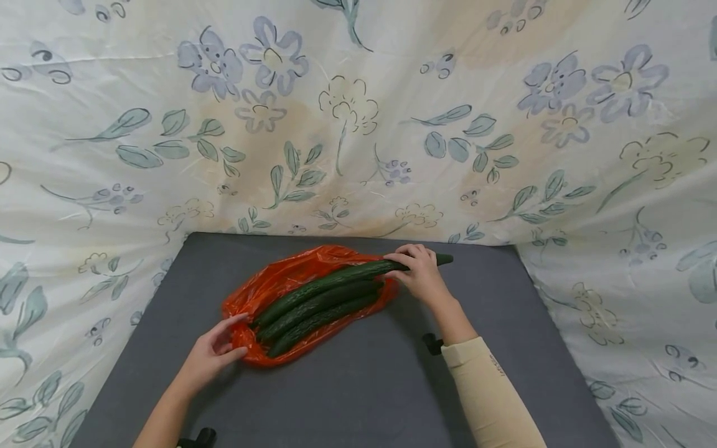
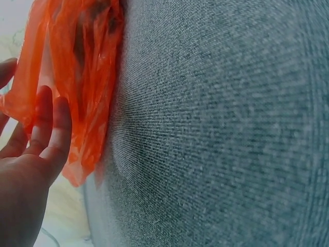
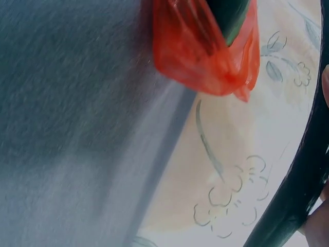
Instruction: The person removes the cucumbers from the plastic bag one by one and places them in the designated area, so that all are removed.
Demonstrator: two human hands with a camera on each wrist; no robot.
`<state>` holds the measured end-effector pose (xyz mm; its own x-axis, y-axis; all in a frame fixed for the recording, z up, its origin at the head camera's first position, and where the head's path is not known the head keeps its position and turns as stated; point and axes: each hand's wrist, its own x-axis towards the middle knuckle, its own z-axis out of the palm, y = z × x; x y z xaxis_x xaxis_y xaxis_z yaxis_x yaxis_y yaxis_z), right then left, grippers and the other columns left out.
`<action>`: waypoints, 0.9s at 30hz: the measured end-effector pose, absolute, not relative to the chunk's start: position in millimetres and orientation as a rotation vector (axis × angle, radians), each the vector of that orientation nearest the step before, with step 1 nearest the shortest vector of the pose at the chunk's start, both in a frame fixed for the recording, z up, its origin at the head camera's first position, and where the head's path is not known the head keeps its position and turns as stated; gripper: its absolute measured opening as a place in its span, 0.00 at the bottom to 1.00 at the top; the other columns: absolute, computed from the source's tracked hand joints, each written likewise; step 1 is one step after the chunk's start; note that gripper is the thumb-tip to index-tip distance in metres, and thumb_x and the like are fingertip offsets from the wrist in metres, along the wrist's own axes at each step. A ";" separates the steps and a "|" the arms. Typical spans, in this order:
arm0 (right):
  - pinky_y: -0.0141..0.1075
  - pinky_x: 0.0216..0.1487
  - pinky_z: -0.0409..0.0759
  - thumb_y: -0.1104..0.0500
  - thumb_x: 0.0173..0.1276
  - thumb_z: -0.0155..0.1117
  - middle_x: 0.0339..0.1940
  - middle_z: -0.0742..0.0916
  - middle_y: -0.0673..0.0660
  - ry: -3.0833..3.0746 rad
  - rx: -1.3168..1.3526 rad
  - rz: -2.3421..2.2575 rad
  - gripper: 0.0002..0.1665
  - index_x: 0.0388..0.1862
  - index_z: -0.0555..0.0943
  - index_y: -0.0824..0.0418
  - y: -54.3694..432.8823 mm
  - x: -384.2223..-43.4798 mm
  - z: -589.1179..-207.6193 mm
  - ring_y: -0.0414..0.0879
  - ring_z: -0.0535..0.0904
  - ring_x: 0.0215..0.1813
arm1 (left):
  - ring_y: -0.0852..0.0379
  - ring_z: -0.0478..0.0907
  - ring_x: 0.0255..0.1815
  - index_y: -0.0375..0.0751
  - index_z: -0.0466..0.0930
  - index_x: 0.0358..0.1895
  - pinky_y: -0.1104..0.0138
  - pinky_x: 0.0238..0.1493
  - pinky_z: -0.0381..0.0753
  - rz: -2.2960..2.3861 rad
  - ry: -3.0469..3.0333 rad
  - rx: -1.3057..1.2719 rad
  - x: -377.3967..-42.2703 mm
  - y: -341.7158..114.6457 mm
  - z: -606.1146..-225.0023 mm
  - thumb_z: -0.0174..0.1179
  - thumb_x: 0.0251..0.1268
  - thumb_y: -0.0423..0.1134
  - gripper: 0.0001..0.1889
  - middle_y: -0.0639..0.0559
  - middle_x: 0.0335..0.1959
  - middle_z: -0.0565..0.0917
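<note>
An orange-red plastic bag (image 1: 319,258) lies on the dark table with long dark green cucumbers in it. Three of them show in the head view. My right hand (image 1: 417,267) grips the topmost cucumber (image 1: 330,277) near its right end, which juts past the bag. In the right wrist view, this cucumber (image 3: 293,200) runs down the right side, apart from the bag's end (image 3: 200,67). At the bag's left end, my left hand (image 1: 210,354) holds the crumpled plastic. The left wrist view shows the film between bent fingers (image 2: 61,128); part of the hand is cut off.
The grey cloth-like tabletop (image 1: 358,398) extends around the bag. A floral curtain (image 1: 358,124) hangs behind the table and along both sides. Small black wrist mounts show beside the right forearm (image 1: 454,330) and the left forearm (image 1: 168,410).
</note>
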<state>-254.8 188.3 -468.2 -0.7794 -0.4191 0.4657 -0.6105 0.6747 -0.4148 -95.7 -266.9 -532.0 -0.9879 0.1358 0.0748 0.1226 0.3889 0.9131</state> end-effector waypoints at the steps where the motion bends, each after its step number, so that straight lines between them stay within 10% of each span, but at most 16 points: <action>1: 0.59 0.60 0.64 0.58 0.57 0.78 0.53 0.83 0.56 -2.560 0.807 0.809 0.23 0.54 0.88 0.51 190.9 -254.9 -468.5 0.56 0.74 0.56 | 0.69 0.76 0.55 0.40 0.70 0.72 0.76 0.49 0.80 1.706 2.612 0.239 -95.9 -266.6 -531.7 0.68 0.66 0.37 0.32 0.36 0.68 0.74; 27: 0.63 0.60 0.62 0.58 0.58 0.77 0.54 0.83 0.59 -2.600 0.635 0.762 0.24 0.56 0.87 0.54 255.1 -259.1 -473.0 0.59 0.73 0.57 | 0.69 0.77 0.56 0.39 0.70 0.72 0.76 0.49 0.80 1.708 2.626 0.253 -94.6 -268.5 -531.5 0.67 0.67 0.36 0.31 0.33 0.67 0.74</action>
